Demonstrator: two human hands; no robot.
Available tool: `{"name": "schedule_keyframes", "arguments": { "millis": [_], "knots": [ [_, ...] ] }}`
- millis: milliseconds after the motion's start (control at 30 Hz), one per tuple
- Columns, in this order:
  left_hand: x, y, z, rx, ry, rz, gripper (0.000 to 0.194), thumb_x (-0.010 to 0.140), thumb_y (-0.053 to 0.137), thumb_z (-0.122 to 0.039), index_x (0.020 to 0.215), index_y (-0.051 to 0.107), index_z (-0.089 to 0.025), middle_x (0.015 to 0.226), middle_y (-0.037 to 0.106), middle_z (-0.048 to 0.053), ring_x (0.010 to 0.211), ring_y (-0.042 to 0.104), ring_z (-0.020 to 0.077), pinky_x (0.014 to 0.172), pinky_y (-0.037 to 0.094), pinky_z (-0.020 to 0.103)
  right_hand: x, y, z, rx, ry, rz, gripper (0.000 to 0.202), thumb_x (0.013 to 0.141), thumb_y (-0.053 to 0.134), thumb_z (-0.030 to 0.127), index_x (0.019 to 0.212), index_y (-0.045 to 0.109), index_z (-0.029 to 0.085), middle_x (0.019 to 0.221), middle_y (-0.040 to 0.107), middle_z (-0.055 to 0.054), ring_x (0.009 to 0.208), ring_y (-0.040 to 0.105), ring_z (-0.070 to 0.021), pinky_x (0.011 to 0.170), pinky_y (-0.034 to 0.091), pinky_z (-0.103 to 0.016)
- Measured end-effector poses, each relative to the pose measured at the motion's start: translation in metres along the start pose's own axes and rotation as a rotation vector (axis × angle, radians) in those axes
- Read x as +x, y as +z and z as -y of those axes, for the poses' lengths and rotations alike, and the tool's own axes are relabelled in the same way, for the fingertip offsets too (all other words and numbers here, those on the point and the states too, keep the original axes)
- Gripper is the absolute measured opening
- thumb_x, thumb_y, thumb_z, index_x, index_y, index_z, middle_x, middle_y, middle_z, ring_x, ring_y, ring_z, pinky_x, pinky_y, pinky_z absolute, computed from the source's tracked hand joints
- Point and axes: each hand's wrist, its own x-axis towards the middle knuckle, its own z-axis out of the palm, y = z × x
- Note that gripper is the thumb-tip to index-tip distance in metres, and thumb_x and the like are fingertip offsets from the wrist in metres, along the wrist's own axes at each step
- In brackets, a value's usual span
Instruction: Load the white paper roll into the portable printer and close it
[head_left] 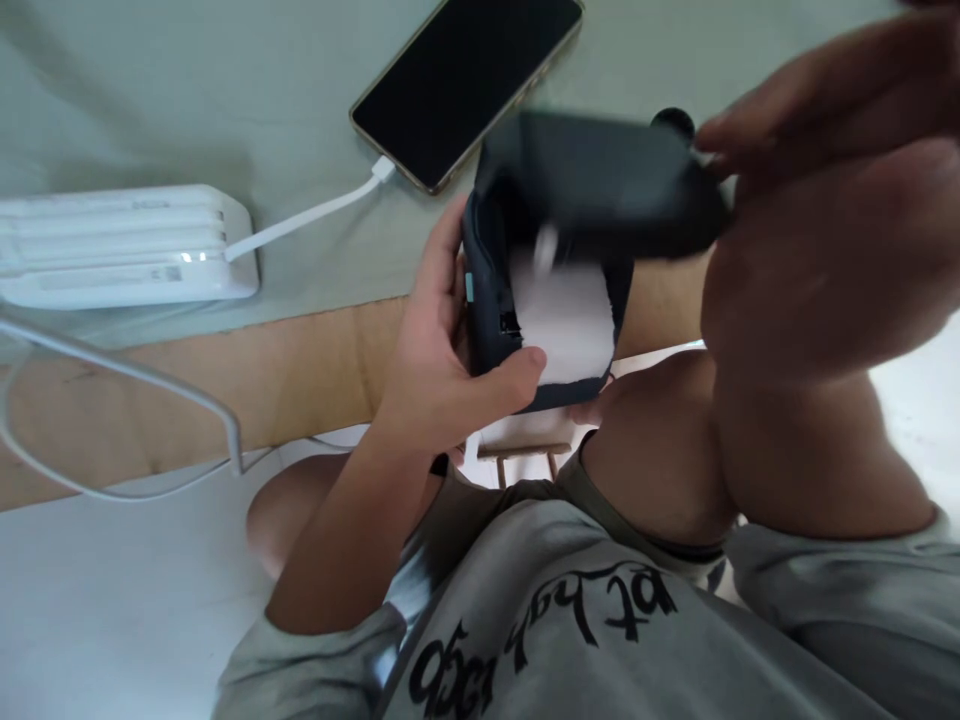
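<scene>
My left hand (442,385) is wrapped round the dark body of a small thermal printer (489,335), with its thumb by the edge of the paper. White paper (574,325) shows inside the printer and comes out toward my body with a ragged edge. The printer's black lid (615,190) is raised and blurred by motion. At the lid's right end, the fingertips of my right hand (840,220) are closed on its edge. This hand is also blurred, and part of it runs out of the picture.
A phone (469,85) lies on the pale green tabletop (300,90), joined by a white cable (307,215) to a white power bank (127,245). Another white cable (135,350) loops over the wooden table edge (322,375). Behind the lid is a small black round thing (673,122).
</scene>
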Motion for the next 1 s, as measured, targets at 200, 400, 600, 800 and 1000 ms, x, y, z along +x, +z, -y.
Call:
{"name": "schedule_keyframes", "arguments": {
  "millis": [200, 400, 600, 800, 1000],
  "knots": [
    [0.001, -0.002, -0.001, -0.052, -0.013, 0.051, 0.076, 0.06, 0.069, -0.02, 0.129, 0.039, -0.021, 0.144, 0.038, 0.01, 0.135, 0.037, 0.0303, 0.11, 0.04, 0.044, -0.013, 0.0, -0.005, -0.25, -0.043, 0.26, 0.031, 0.074, 0.058, 0.029, 0.102, 0.058, 0.016, 0.103, 0.057, -0.007, 0.092, 0.054, -0.0135, 0.067, 0.043, -0.027],
    [0.001, -0.001, -0.003, -0.096, -0.032, 0.084, 0.072, 0.063, 0.07, -0.025, 0.129, 0.04, -0.025, 0.142, 0.04, 0.007, 0.128, 0.045, 0.0299, 0.102, 0.049, 0.04, -0.01, -0.002, -0.003, -0.25, -0.027, 0.35, 0.035, 0.077, 0.058, 0.035, 0.108, 0.052, 0.02, 0.119, 0.052, -0.006, 0.104, 0.052, -0.0141, 0.07, 0.047, -0.025],
    [0.002, 0.005, -0.007, -0.07, -0.129, -0.046, 0.046, 0.076, 0.063, -0.03, 0.119, 0.046, -0.026, 0.126, 0.052, 0.002, 0.121, 0.051, 0.0222, 0.1, 0.049, 0.035, -0.006, -0.003, -0.003, -0.305, 0.056, 0.445, 0.04, 0.08, 0.056, 0.04, 0.115, 0.046, 0.025, 0.127, 0.044, -0.004, 0.11, 0.05, -0.014, 0.092, 0.05, -0.032],
    [0.003, 0.005, -0.009, 0.019, -0.115, -0.09, 0.047, 0.074, 0.067, -0.031, 0.117, 0.049, -0.028, 0.118, 0.058, -0.001, 0.115, 0.053, 0.0225, 0.098, 0.046, 0.037, -0.009, 0.0, -0.007, -0.311, 0.042, 0.443, 0.04, 0.081, 0.054, 0.04, 0.115, 0.046, 0.022, 0.124, 0.046, -0.006, 0.102, 0.05, -0.0126, 0.08, 0.05, -0.027],
    [0.004, 0.006, -0.005, 0.014, -0.082, -0.06, 0.053, 0.071, 0.069, -0.031, 0.118, 0.047, -0.029, 0.116, 0.058, -0.001, 0.111, 0.053, 0.0212, 0.096, 0.048, 0.036, -0.005, -0.012, -0.001, -0.181, 0.023, 0.116, 0.029, 0.081, 0.054, 0.034, 0.107, 0.056, 0.019, 0.103, 0.056, -0.001, 0.073, 0.046, -0.0025, 0.06, 0.037, -0.02]
  ]
}}
